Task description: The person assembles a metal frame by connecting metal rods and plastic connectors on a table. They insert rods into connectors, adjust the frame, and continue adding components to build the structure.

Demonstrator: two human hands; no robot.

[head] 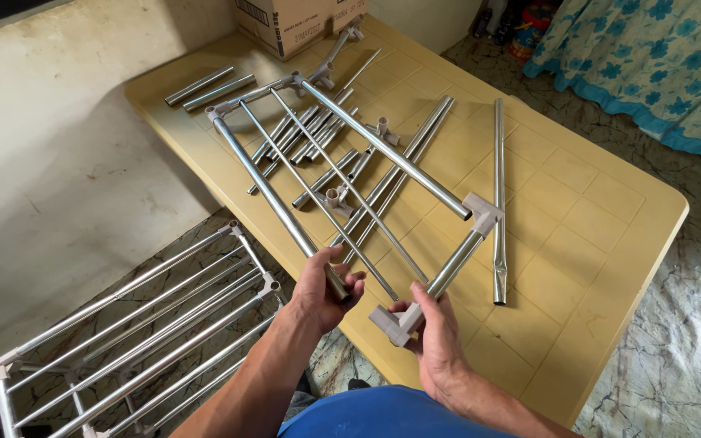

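Note:
My left hand (324, 288) grips the near end of a long metal tube (273, 195) that belongs to a partly built rack frame lying over the yellow table (594, 235). My right hand (432, 324) holds a short tube with a grey plastic corner connector (389, 324) at its near end; the tube's far end sits in another grey connector (482, 211). The free connector is a few centimetres right of the tube end in my left hand. Thin rods (326, 182) run across the frame between its sides.
Loose metal tubes (497, 195) and grey connectors (381, 130) lie scattered on the table. A cardboard box (290, 20) stands at the far edge. A finished rack shelf (131, 332) stands on the floor at the left. Blue floral cloth (651, 57) hangs at the right.

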